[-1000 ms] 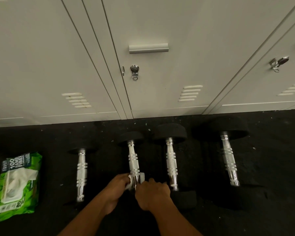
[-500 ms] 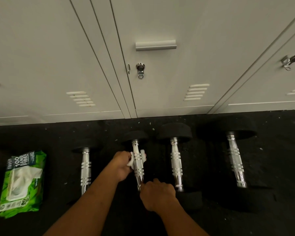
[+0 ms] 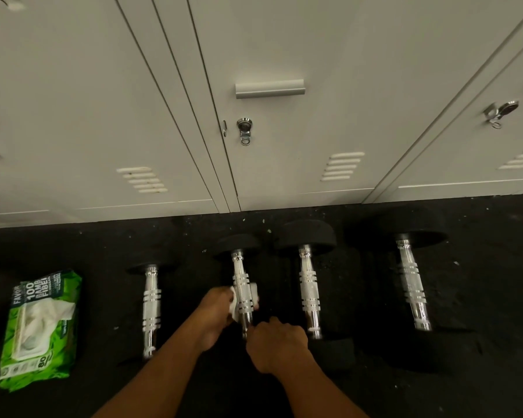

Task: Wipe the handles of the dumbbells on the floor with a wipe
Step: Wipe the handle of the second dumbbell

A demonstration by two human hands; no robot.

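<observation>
Wipe (image 3: 255, 297) wraps the chrome handle (image 3: 242, 285) of the second dumbbell, the left hand (image 3: 216, 316) with fingers (image 3: 224, 292) curled tight around both. Handle's long axis runs straight away from those fingers toward the lockers (image 3: 284, 146). The right hand (image 3: 277, 342) is closed on the near end, steadying it on the floor (image 3: 103, 251).

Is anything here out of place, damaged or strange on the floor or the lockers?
Little stands out. The wipes pack lies open with a sheet bunched at its opening, and pale specks dot the floor near the lockers. The four dumbbells lie in a row, undamaged.
</observation>
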